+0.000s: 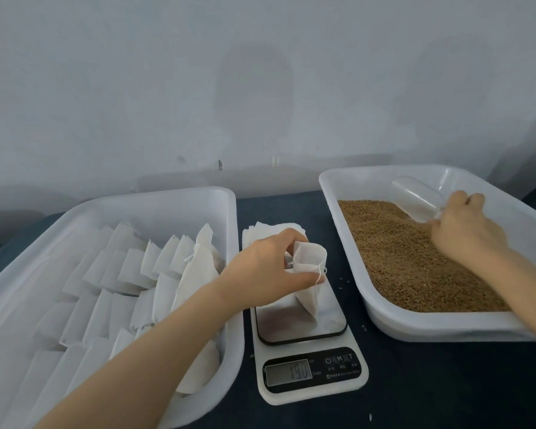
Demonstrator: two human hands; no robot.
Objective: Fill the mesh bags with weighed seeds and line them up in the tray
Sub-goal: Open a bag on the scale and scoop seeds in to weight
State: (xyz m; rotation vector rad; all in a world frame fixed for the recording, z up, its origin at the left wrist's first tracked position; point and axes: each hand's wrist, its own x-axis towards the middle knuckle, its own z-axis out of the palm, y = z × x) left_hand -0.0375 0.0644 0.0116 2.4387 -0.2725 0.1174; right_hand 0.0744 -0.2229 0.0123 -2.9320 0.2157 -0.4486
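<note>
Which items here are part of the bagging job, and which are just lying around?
In use: bag in left hand; scoop in right hand; scale; seeds; seed tray; bag tray; lined-up bags; spare bags.

Lying about: stray seeds on the table.

Dark blue table: left tray, digital scale at centre, right tray, side by side; stray seeds beside the scale.
</note>
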